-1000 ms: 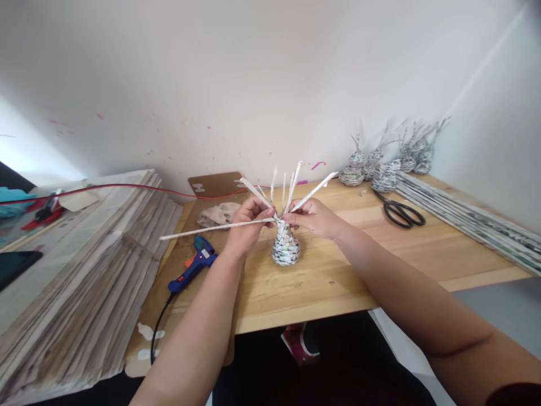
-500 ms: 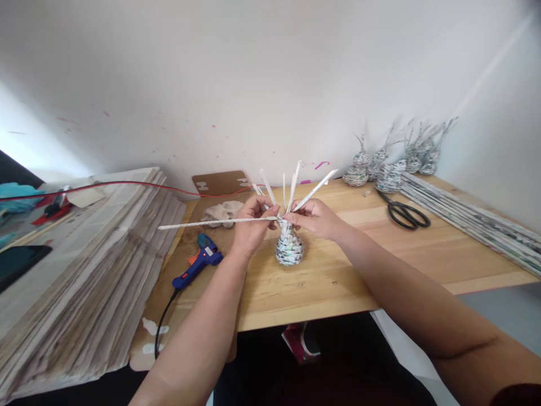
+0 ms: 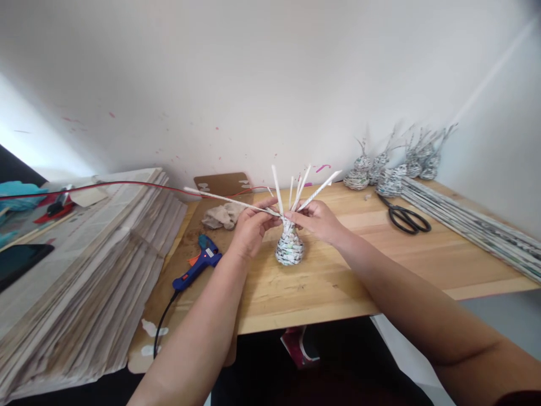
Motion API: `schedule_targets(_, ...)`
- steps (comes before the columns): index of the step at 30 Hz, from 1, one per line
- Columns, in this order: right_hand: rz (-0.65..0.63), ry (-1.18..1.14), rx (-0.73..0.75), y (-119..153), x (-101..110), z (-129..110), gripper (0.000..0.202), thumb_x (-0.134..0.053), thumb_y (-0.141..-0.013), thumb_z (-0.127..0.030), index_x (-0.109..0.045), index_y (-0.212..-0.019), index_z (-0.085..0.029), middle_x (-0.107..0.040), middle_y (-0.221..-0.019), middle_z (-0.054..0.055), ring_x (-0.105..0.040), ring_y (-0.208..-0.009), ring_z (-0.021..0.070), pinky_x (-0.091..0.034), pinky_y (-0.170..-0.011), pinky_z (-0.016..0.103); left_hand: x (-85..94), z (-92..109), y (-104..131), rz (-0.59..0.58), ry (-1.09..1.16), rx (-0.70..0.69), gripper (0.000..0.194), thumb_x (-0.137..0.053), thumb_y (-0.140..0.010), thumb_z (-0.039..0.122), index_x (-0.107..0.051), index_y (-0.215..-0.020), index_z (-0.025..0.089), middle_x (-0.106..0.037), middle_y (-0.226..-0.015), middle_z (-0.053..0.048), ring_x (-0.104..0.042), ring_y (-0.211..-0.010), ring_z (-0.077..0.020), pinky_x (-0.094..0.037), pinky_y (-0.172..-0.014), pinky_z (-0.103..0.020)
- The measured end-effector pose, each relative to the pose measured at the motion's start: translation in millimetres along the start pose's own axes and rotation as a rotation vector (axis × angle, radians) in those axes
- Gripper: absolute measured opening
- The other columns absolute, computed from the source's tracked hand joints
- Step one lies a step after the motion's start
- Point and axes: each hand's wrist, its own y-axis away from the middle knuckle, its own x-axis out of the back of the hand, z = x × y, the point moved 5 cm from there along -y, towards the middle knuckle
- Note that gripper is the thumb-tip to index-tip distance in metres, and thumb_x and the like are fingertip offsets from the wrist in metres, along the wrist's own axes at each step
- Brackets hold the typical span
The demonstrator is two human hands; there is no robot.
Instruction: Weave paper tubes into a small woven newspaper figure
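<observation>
A small gourd-shaped piece woven from rolled newspaper (image 3: 289,248) stands upright on the wooden table (image 3: 291,301). Several white paper strips (image 3: 315,194) fan up and out of its narrow neck. My left hand (image 3: 252,225) is at the left of the neck, thumb and fingers closed on a long paper strip (image 3: 224,198) that reaches out to the upper left. On the other side, my right hand (image 3: 316,219) pinches the neck of the woven piece, its thumb at the base of the upright strips. Some fingertips are hidden behind the strips.
To the left lie a blue glue gun (image 3: 198,262), a crumpled cloth (image 3: 222,216) and a tall stack of newspapers (image 3: 139,259) with a phone (image 3: 23,262). Black scissors (image 3: 408,219), paper rods (image 3: 469,228) and several woven gourd pieces (image 3: 357,175) are at the right.
The long strip's free end has swung up and away, from lying level to slanting toward the back left. The left hand has turned slightly with it; the right hand keeps its place at the neck.
</observation>
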Motion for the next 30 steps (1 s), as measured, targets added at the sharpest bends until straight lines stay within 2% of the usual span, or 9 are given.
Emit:
schedule_targets(3, 0.047, 0.043, 0.014, 0, 3, 3, 0.033, -0.078, -0.077, -0.047, -0.066, -0.079, -0.015, -0.063, -0.067, 0.0, -0.057, -0.06, 0.0113, -0.046, -0.057, 0.024, -1.4, -1, 2, -0.01, 0.038, 0.031, 0.036, -0.077, -0.06, 0.02, -0.075, -0.095, 0.011, -0.072, -0.076, -0.004, -0.068, -0.069, -0.012, -0.06, -0.072, -0.026)
schedule_targets(6, 0.066, 0.054, 0.027, 0, 3, 2, 0.032, -0.08, -0.075, -0.045, -0.067, -0.079, -0.016, -0.063, -0.067, -0.001, -0.056, -0.061, 0.0116, -0.046, -0.058, 0.025, 1.1, -4, 1, 0.06, 0.027, 0.042, 0.035, -0.084, -0.063, 0.022, -0.075, -0.095, 0.012, -0.07, -0.072, -0.002, -0.066, -0.065, -0.0093, -0.06, -0.071, -0.024)
schedule_targets(13, 0.044, 0.025, 0.058, 3, -4, -7, 0.031, -0.08, -0.074, -0.044, -0.065, -0.075, -0.017, -0.061, -0.066, -0.001, -0.055, -0.059, 0.0115, -0.046, -0.056, 0.025, 3.8, -10, -1, 0.163, 0.052, 0.014, 0.044, -0.092, -0.06, 0.024, -0.072, -0.097, 0.013, -0.066, -0.071, 0.003, -0.062, -0.06, -0.0055, -0.058, -0.065, -0.02)
schedule_targets(19, 0.092, 0.166, 0.074, 5, 2, -3, 0.026, -0.076, -0.079, -0.041, -0.068, -0.078, -0.016, -0.062, -0.067, 0.0, -0.055, -0.06, 0.0119, -0.043, -0.057, 0.025, 5.6, -15, -2, 0.169, 0.144, 0.055, 0.035, -0.089, -0.065, 0.021, -0.067, -0.091, 0.015, -0.065, -0.073, 0.004, -0.063, -0.063, -0.0047, -0.057, -0.066, -0.018)
schedule_targets(25, 0.111, 0.157, 0.058, 3, 5, 2, 0.031, -0.075, -0.08, -0.047, -0.071, -0.079, -0.015, -0.065, -0.07, 0.002, -0.055, -0.06, 0.0126, -0.045, -0.057, 0.026, 1.9, -13, -1, 0.179, 0.173, 0.082, 0.021, -0.082, -0.073, 0.013, -0.066, -0.087, 0.014, -0.066, -0.072, 0.003, -0.064, -0.064, -0.0054, -0.058, -0.068, -0.018)
schedule_targets(30, 0.119, 0.138, 0.094, 5, 2, -2, 0.025, -0.077, -0.078, -0.042, -0.07, -0.079, -0.017, -0.065, -0.069, 0.001, -0.058, -0.063, 0.0138, -0.046, -0.059, 0.027, 0.0, -14, 1, 0.213, 0.178, 0.139, 0.015, -0.073, -0.079, 0.007, -0.067, -0.09, 0.015, -0.065, -0.073, 0.002, -0.062, -0.06, -0.0042, -0.057, -0.064, -0.016)
